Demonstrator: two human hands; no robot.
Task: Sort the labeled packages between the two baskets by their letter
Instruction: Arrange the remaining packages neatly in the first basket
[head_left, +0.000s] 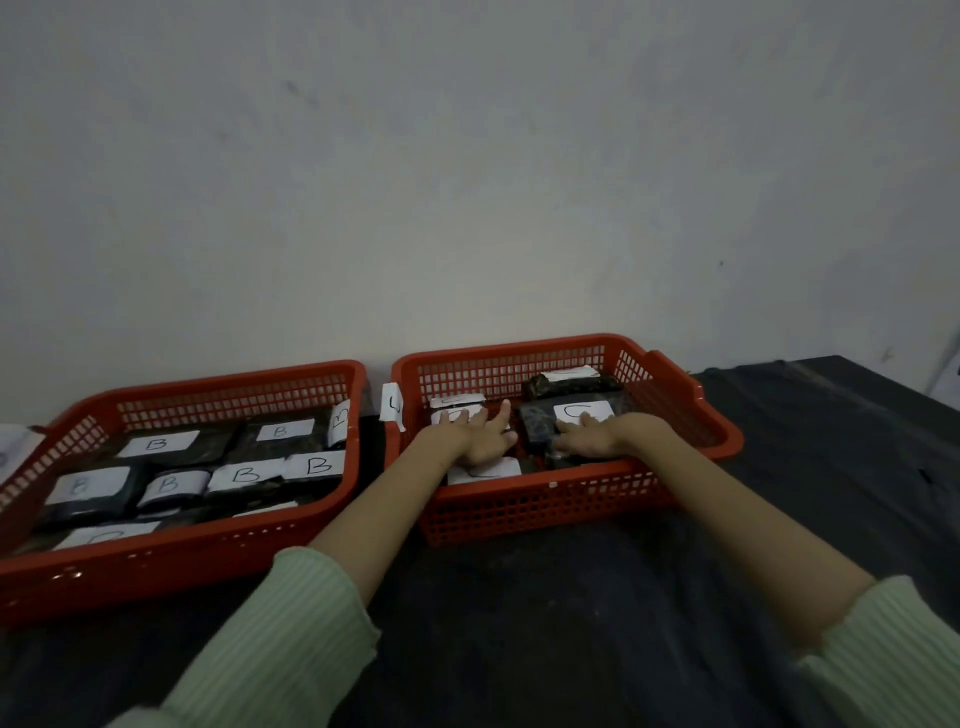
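Two red plastic baskets stand side by side on a dark table. The left basket (182, 551) holds several dark packages with white labels marked B (156, 443). The right basket (550, 499) holds dark packages labelled C. Both my hands are inside the right basket. My left hand (480, 434) lies with its fingers spread over white-labelled packages (457, 401) at the basket's left side. My right hand (587, 436) rests flat on a dark package whose label reads C (579, 410). Another C package (569, 382) lies behind it, and one (485, 472) sits near the front wall.
A white tag marked C (390, 408) hangs on the right basket's outer left wall. Something white (13, 441) shows at the far left edge. A pale wall rises right behind the baskets. Dark tabletop (571, 623) stretches in front of them and to the right.
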